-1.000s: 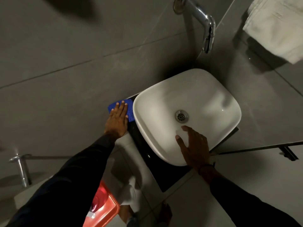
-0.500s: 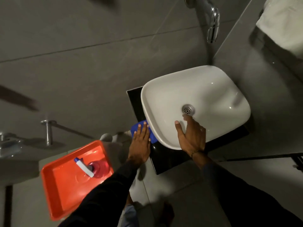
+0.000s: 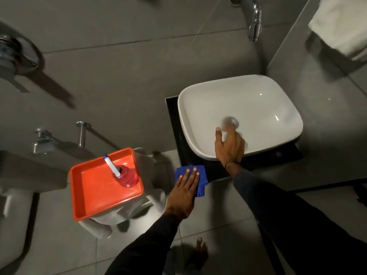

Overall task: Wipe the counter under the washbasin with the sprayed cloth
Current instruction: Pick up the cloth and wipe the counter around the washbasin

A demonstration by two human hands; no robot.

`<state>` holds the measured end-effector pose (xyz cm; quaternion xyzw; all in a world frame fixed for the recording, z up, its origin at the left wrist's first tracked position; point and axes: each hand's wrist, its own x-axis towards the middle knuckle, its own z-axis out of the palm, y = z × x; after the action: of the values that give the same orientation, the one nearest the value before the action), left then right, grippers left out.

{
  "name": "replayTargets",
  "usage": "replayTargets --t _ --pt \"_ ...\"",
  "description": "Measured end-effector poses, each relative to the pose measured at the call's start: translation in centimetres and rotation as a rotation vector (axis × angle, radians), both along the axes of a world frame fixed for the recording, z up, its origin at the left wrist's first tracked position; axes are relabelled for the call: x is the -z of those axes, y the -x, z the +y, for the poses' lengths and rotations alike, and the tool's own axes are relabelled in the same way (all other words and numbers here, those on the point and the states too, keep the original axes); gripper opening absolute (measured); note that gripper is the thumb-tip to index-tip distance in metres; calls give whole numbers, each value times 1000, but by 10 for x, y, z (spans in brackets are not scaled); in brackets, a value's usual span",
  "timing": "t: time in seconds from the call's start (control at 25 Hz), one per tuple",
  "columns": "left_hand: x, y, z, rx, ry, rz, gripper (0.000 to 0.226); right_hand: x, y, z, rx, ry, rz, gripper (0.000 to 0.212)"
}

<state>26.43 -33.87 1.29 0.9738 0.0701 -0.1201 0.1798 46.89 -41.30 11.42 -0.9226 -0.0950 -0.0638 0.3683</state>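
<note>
A white washbasin [image 3: 258, 100] sits on a small black counter [image 3: 174, 126]. My left hand [image 3: 185, 192] lies flat, fingers together, pressing a blue cloth [image 3: 201, 175] onto the counter's near left corner. The cloth hangs partly over the counter's edge. My right hand [image 3: 230, 145] rests over the basin's near rim with its fingers spread inside the bowl, close to the drain [image 3: 231, 121]. Most of the counter is hidden beneath the basin.
An orange tray [image 3: 93, 187] holding a pink spray bottle [image 3: 124, 175] sits on a white stool to the left. A chrome tap [image 3: 255, 22] juts from the grey tiled wall above the basin. A white towel [image 3: 341, 24] hangs at top right. My bare foot [image 3: 199, 253] stands below.
My left hand has dragged the blue cloth from the counter's far left side along its left edge to the near left corner. The view has swung left, bringing the tray into sight.
</note>
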Motion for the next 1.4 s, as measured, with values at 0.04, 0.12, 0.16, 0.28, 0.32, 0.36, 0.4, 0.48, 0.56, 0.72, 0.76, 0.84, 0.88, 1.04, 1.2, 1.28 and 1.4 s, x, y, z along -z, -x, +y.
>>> replayTargets --t 0.04,0.12,0.16,0.28,0.32,0.36,0.4,0.48,0.56,0.72,0.76,0.84,0.88,1.04,1.2,1.28,1.4 --pt "-1 -2 3 14 14 3 72 -2 2 -6 11 -79 -64 23" --pt "-5 0 13 26 59 -16 66 -2 20 -20 21 -192 -197 12" --pt "-8 3 20 23 87 -42 64 2 37 -30 9 -214 -237 8" --pt "-25 3 53 -49 125 -127 64 32 99 -47 -104 -124 -200 5" --pt "-34 0 66 -75 124 -154 63 45 120 -45 -163 -43 -132 12" --pt "-45 -8 78 -82 120 -186 63 56 137 -40 -226 58 -54 23" --pt "-55 -18 87 -72 120 -222 63 67 152 -32 -292 159 5 35" --pt "-74 -39 98 -36 103 -291 61 84 172 -14 -406 310 29 52" --pt "-87 -60 98 35 86 -326 62 94 177 -4 -454 385 38 60" --pt "-86 -83 83 197 13 -267 64 104 174 -18 -540 430 85 63" --pt "-83 -84 80 197 -4 -249 65 105 170 -22 -565 421 83 62" --pt "-78 -84 74 169 -25 -232 65 104 161 -32 -595 397 63 61" --pt "-77 -84 71 150 -32 -225 66 105 156 -38 -604 383 55 60" --pt "-84 -87 56 57 -67 -183 68 107 127 -75 -646 355 73 61" --pt "-88 -88 48 -13 -108 -155 72 107 75 -128 -662 361 111 68" --pt "-86 -87 48 -27 -120 -157 72 103 46 -159 -645 366 106 68" --pt "-84 -88 48 -35 -120 -146 72 94 -4 -210 -574 381 107 66"
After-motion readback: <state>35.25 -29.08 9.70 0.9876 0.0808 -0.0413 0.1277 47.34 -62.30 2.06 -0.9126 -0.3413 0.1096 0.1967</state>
